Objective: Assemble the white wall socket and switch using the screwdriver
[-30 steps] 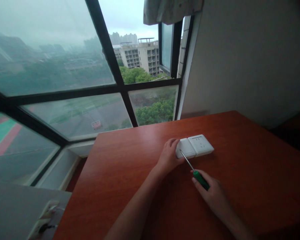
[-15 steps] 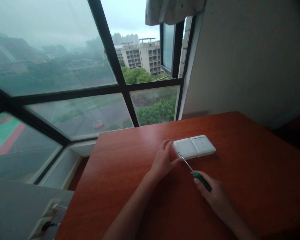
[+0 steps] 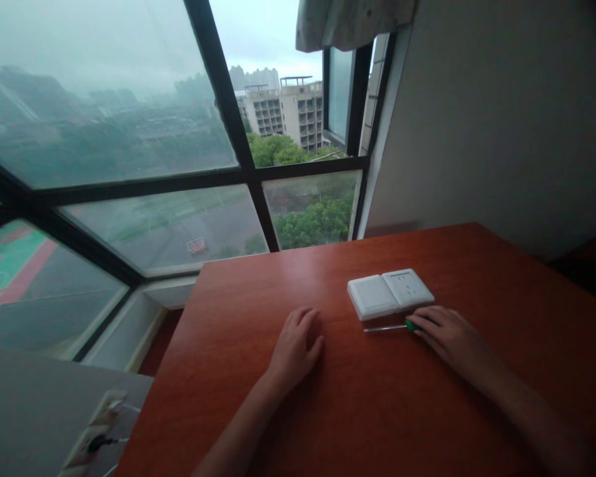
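A white double wall plate [image 3: 390,293], with a blank switch half on the left and a socket half on the right, lies on the red-brown wooden table [image 3: 288,424]. Just in front of it a green-handled screwdriver [image 3: 385,327] lies flat on the table, its shaft pointing left. My right hand [image 3: 449,336] rests over the green handle with its fingers curled on it. My left hand [image 3: 295,348] lies flat on the table, left of the plate and apart from it, fingers slightly spread and holding nothing.
A large black-framed window [image 3: 248,173] runs along the table's far and left side. A plain wall [image 3: 501,119] stands behind the table at the right. A wall socket with a plugged cable [image 3: 92,442] shows at the lower left.
My left hand let go of the plate and drew back toward me. My right hand swung the screwdriver away from the plate's edge and laid it flat on the table in front of the plate.
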{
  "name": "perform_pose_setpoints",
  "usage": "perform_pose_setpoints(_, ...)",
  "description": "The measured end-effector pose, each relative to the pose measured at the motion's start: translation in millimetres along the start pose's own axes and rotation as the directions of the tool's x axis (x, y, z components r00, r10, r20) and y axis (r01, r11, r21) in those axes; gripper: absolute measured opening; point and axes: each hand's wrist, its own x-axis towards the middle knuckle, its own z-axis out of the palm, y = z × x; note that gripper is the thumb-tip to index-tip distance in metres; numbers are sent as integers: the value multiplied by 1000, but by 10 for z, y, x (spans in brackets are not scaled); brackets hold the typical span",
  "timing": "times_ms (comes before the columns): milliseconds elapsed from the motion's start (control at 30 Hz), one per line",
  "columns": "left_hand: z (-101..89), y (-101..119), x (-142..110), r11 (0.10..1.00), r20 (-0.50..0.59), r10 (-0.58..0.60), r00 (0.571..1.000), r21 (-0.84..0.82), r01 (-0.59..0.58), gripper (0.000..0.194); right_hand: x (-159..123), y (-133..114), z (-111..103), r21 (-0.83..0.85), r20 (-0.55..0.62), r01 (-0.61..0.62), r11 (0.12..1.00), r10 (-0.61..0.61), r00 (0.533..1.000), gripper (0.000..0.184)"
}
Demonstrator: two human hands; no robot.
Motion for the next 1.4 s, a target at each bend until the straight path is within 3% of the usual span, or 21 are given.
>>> perform_pose_setpoints(333,-4,40,30,999,28,26,999,28,-27,48,54,103,185,-94,-55,75,993,-80,995,23)
perform_pose_setpoints(833,5,125,59,999,32,15,999,33,-16,46,132,104,189,-154,-26,87,984,-93,995,25)
perform_pose_setpoints(1033,179,410,282,997,121,82,989,-23,-79,49,143,102,200,-179,-54,90,980,-101,993,26)
perform_pose_setpoints(1233,449,545,579,1000,48,4,999,0,-4,46,178,55,196,-185,-80,84,979,-100,992,27)
perform_pose_setpoints(1400,550,534,686,998,-4,-60,998,24,60,44,224,46,186,-144,-88,74,987,-88,992,29)
